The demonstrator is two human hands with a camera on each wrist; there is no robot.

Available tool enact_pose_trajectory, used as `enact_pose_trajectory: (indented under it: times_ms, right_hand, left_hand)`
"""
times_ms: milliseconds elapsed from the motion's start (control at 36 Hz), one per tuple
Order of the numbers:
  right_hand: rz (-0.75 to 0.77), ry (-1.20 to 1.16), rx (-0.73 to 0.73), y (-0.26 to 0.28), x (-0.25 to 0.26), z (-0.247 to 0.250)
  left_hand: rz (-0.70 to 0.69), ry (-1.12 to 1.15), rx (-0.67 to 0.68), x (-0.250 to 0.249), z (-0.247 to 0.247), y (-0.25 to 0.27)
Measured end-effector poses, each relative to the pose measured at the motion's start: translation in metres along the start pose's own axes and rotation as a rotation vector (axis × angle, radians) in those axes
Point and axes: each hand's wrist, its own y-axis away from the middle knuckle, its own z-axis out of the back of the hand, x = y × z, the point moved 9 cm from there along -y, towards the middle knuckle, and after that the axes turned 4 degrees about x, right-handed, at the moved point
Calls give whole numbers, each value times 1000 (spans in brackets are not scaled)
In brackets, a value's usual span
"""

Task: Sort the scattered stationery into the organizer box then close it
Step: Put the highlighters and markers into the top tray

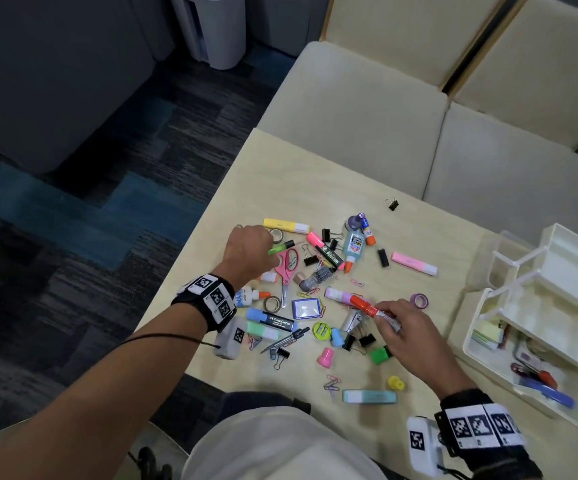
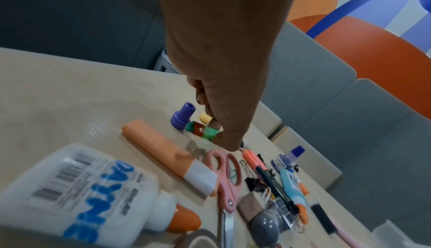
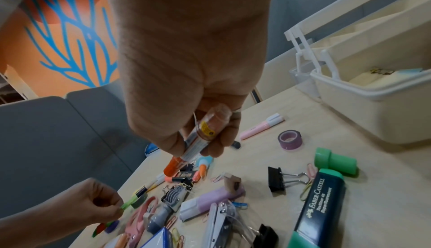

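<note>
Stationery lies scattered over the light wooden table (image 1: 280, 174). My left hand (image 1: 267, 252) is over the far left of the pile and pinches a thin green marker (image 1: 280, 247) by one end; the same marker (image 3: 127, 203) shows in the right wrist view. My right hand (image 1: 384, 315) grips a clear glue pen with an orange-red cap (image 1: 365, 305), lifted just above the pile; the glue pen (image 3: 203, 135) points down and away. The white organizer box (image 1: 474, 351) stands open at the right, its tiered trays (image 1: 557, 271) swung out, with pens and sticky notes inside.
Pink scissors (image 1: 287, 268), a blue glue bottle (image 1: 354, 244), highlighters, binder clips, tape rolls and paper clips crowd the table's middle. A white glue bottle (image 2: 77, 196) lies near my left wrist. The table's left edge drops to carpet; beige seat cushions (image 1: 367, 109) lie beyond.
</note>
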Motion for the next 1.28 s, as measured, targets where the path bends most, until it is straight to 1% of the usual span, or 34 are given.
enact_pose_trajectory:
  times_ms: [167,250,333,444,556,694,833,944,1028,1111,1194,1278]
  right_hand:
    - [34,-47,-77,9,-9,24]
    - [45,-96,-137,16,-20,40]
    - [18,-148,-188,27,-35,55]
    - [-18,-223,-223,45,-62,71]
    - [-49,-224,-279,69,-90,97]
    - [-85,-296,-376,106,-139,130]
    - [-142,-353,-478,142,-190,167]
    - [-170,-445,-519,167,-225,190]
    - [-174,-495,-567,182,-249,207]
    - [-198,-413,-585,191,-276,218]
    - [-199,-413,-618,199,-296,232]
    - [-202,-415,-665,198,-311,252]
  left_hand:
    - [-87,153,-140,-22,29,16]
    - [-185,260,-200,-43,48,24]
    - [-253,379,-239,-67,67,29]
    - [-344,492,-260,-115,95,30]
    - [-450,518,-252,-186,124,25]
    - [-598,465,-235,-297,148,6]
    - [-719,344,-282,-415,169,-11]
    - [-751,263,-325,-492,178,-32]
    - [-735,194,-336,-534,176,-52]
    - [-716,129,-335,-563,171,-70]
    - [-711,51,-329,-580,165,-82]
    - [-699,4,-323,-587,158,-87]
